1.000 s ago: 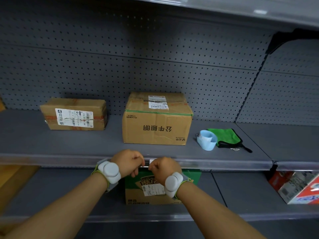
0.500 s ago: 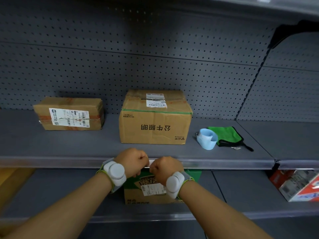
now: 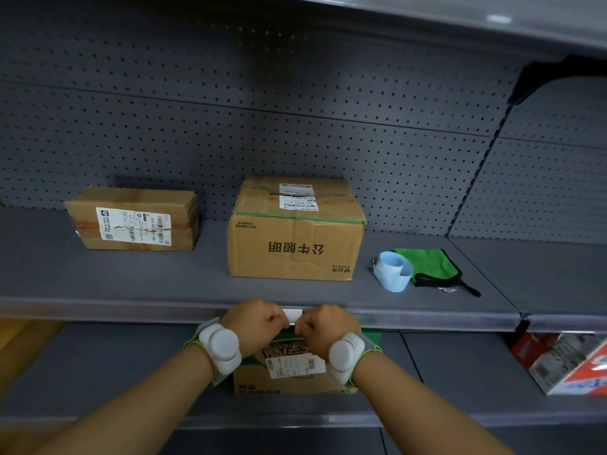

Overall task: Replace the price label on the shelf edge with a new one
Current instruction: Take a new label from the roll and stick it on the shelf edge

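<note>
A small white price label (image 3: 292,313) sits in the clear strip along the shelf edge (image 3: 131,308). My left hand (image 3: 254,321) is curled at the label's left end and my right hand (image 3: 323,325) at its right end, both pinching at the strip with fingers hidden behind the knuckles. Only the middle of the label shows between them. A pale blue roll of labels (image 3: 392,270) lies on the shelf to the right, apart from both hands.
On the shelf stand a flat cardboard parcel (image 3: 134,218) at left and a larger carton (image 3: 295,229) in the middle. A green cloth (image 3: 430,266) lies behind the roll. Below are a green-topped box (image 3: 295,366) and a red-and-white box (image 3: 568,362).
Both hands stay at the shelf edge. More of the white label shows between them now than one second ago.
</note>
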`<move>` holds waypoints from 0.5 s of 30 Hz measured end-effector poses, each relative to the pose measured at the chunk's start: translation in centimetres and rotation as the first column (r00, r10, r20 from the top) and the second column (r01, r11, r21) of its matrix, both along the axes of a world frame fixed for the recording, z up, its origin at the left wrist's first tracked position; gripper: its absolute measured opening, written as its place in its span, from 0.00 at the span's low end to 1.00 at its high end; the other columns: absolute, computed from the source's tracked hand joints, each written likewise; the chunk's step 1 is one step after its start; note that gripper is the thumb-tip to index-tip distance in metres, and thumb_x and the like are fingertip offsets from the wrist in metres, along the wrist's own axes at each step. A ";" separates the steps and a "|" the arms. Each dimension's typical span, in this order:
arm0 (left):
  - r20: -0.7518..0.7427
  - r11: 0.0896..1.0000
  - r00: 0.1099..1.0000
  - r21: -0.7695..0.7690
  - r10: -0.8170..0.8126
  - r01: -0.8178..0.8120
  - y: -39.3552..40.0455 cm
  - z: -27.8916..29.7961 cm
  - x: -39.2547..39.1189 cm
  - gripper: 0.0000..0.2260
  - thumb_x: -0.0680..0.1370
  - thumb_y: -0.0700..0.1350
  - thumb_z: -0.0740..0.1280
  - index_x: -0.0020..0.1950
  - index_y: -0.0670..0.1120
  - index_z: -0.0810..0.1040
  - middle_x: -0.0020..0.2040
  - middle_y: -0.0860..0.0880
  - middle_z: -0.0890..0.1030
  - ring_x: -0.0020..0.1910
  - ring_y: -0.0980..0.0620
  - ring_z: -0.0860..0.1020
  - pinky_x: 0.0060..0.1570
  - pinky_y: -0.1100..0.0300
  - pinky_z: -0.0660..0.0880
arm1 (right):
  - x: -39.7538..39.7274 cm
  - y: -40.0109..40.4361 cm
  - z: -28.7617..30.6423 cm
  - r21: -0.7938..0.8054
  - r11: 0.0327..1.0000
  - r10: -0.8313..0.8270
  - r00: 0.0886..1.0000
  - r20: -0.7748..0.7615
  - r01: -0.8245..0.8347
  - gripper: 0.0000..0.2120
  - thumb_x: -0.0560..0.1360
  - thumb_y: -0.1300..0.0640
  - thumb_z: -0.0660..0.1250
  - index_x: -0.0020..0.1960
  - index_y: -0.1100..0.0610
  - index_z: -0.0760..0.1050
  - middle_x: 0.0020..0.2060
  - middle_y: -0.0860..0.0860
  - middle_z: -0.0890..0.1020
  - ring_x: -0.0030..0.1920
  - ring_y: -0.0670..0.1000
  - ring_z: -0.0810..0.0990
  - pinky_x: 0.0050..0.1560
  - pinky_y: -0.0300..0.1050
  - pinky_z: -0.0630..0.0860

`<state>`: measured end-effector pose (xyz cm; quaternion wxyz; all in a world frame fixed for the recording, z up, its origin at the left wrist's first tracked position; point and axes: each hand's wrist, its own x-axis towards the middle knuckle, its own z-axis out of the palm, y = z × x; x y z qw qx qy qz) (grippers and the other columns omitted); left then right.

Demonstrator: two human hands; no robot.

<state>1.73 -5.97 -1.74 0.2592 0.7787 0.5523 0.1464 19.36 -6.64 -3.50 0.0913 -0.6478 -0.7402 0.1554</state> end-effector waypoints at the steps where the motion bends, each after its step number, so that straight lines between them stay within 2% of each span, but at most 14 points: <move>1: 0.004 1.000 1.000 -0.021 -0.006 0.007 -0.1 -0.2 0.0 0.11 0.79 0.50 0.59 0.48 0.57 0.81 0.26 0.56 0.76 0.26 0.59 0.75 0.36 0.61 0.76 | 0.0 0.0 0.0 0.000 1.000 -0.007 1.000 0.002 0.007 0.10 0.75 0.52 0.61 0.47 0.44 0.81 0.42 0.49 0.85 0.43 0.53 0.83 0.47 0.48 0.80; 4: 0.004 0.999 1.000 -0.043 -0.004 0.004 -0.1 -0.7 -0.4 0.11 0.80 0.50 0.58 0.50 0.58 0.80 0.23 0.59 0.76 0.24 0.59 0.75 0.31 0.65 0.73 | 0.0 0.1 0.2 0.001 1.000 -0.026 1.000 0.009 0.026 0.10 0.75 0.52 0.61 0.46 0.45 0.82 0.43 0.49 0.85 0.43 0.53 0.82 0.47 0.48 0.80; 6: -0.021 1.000 1.000 -0.025 0.006 -0.007 -0.3 -0.8 -0.9 0.11 0.80 0.50 0.58 0.50 0.59 0.80 0.23 0.64 0.76 0.24 0.60 0.75 0.30 0.67 0.72 | 0.0 0.0 0.3 0.000 0.999 -0.038 0.999 0.036 0.038 0.11 0.75 0.53 0.60 0.44 0.50 0.82 0.41 0.51 0.84 0.43 0.55 0.81 0.46 0.48 0.80; 9: -0.049 0.999 0.998 -0.020 0.044 -0.045 -0.5 -0.6 -1.6 0.12 0.80 0.48 0.57 0.49 0.58 0.80 0.25 0.58 0.74 0.24 0.58 0.74 0.31 0.66 0.72 | -0.5 0.0 0.4 0.021 0.998 -0.067 0.996 0.057 0.066 0.13 0.75 0.52 0.58 0.38 0.56 0.78 0.36 0.53 0.81 0.38 0.57 0.79 0.41 0.47 0.79; 13: -0.039 0.992 0.994 -0.070 0.101 -0.104 -0.4 -0.5 -2.3 0.12 0.79 0.48 0.57 0.43 0.56 0.79 0.30 0.50 0.80 0.28 0.52 0.78 0.36 0.59 0.77 | -2.7 0.0 0.5 -0.049 0.999 -0.003 0.998 -0.065 0.000 0.12 0.75 0.52 0.61 0.46 0.51 0.83 0.44 0.50 0.85 0.43 0.55 0.82 0.45 0.49 0.81; 15: -0.013 0.989 0.992 -0.080 0.126 -0.127 -0.3 -0.6 -2.5 0.12 0.79 0.48 0.57 0.42 0.56 0.78 0.32 0.48 0.82 0.30 0.51 0.80 0.38 0.57 0.79 | -3.5 0.1 0.4 -0.064 0.998 0.008 0.997 -0.073 -0.013 0.11 0.76 0.52 0.61 0.47 0.49 0.83 0.46 0.50 0.85 0.45 0.54 0.82 0.46 0.49 0.81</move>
